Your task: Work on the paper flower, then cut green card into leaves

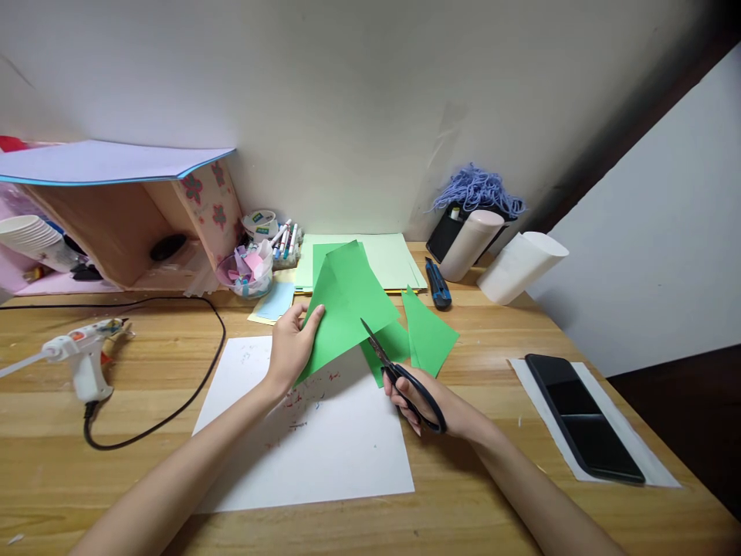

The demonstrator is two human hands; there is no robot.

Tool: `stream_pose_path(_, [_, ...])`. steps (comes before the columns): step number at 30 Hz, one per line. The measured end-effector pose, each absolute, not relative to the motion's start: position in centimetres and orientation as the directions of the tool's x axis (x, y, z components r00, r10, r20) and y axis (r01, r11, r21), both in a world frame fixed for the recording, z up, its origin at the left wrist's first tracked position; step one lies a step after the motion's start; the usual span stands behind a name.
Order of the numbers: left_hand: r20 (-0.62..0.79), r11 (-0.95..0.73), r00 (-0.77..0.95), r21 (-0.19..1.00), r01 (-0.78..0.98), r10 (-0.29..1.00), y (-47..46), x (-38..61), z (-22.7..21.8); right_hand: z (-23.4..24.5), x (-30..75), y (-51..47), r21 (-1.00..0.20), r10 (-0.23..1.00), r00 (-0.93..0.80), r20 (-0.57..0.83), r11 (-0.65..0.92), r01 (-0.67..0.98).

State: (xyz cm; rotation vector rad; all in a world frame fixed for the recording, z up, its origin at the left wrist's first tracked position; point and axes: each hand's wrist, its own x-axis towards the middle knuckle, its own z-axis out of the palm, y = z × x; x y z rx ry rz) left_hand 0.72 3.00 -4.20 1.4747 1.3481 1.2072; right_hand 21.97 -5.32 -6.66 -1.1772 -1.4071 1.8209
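My left hand [294, 344] pinches the left edge of a sheet of green paper [347, 301], which is raised and tilted above the table. My right hand [422, 398] grips black-handled scissors [379, 347] with fingers in the loops. The blades point up and left, and their tips overlap the lower right part of the green sheet. Whether the blades touch the paper I cannot tell. Cut green paper pieces [428, 332] lie just beyond my right hand. Under both hands rests a white sheet [324, 463] with red and blue marks.
A glue gun [86, 359] with its black cord lies at left, near an open box [109, 224]. Behind are a cup of scraps [246, 270], markers [286, 239] and stacked paper [390, 259]. A utility knife [438, 286], paper roll [521, 266] and phone [584, 417] are at right.
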Motion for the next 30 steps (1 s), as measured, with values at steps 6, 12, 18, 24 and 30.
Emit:
stream_pose_path(6, [0.132, -0.121, -0.028, 0.959, 0.258, 0.991, 3.2, 0.6, -4.3, -7.2, 22.3, -5.2, -0.936, 0.832, -0.432, -0.349, -0.330, 0.121])
stream_pose_path(12, [0.038, -0.041, 0.015, 0.983, 0.181, 0.999, 3.1, 0.7, -4.3, -6.1, 21.3, -5.4, -0.942, 0.830, -0.451, -0.327, -0.323, 0.088])
stream_pose_path(18, [-0.017, 0.008, 0.072, 0.993, 0.121, 0.997, 2.7, 1.1, -4.2, -5.6, 20.6, -5.7, -0.951, 0.856, -0.416, -0.306, -0.289, 0.105])
stream_pose_path(24, [-0.008, 0.001, 0.049, 0.990, 0.144, 0.999, 2.8, 1.1, -4.2, -6.5, 21.3, -5.8, -0.956, 0.878, -0.380, -0.291, -0.247, 0.160])
stream_pose_path(30, [-0.018, 0.011, 0.050, 0.991, 0.135, 0.999, 2.8, 1.0, -4.1, -6.6, 21.3, -5.6, -0.946, 0.874, -0.366, -0.319, -0.272, 0.175])
